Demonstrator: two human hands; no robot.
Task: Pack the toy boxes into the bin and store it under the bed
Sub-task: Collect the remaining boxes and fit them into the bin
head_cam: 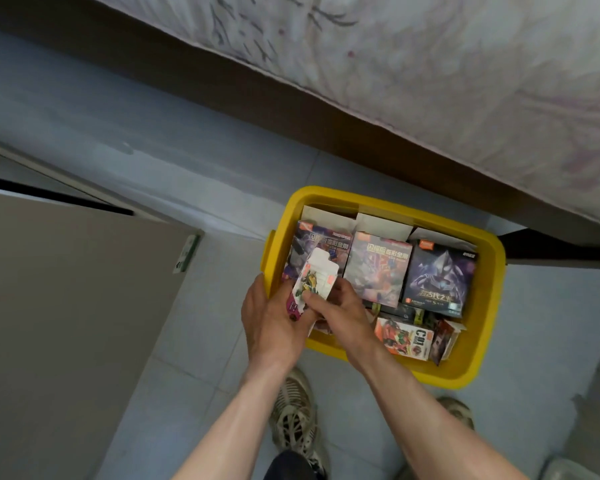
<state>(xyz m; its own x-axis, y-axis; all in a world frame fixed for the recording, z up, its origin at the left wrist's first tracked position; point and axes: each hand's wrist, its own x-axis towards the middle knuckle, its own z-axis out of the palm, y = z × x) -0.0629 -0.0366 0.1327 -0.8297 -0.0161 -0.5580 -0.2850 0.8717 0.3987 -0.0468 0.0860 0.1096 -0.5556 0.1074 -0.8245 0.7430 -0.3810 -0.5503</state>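
Grey tiled floor; bed edge runs above the yellow bin, which stands on the floor beside it. Bin holds toy boxes; one reads "C81", another "TRANSFORMERS". Left hand and right hand both grip a small box over the bin's near-left corner. Its print is blurred, lower end hidden by fingers.

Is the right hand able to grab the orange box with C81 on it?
Probably yes. The orange box lies on top in the yellow bin, uncovered, just beside the right hand. But that hand and the left hand are holding a small white box, so it must let go first.
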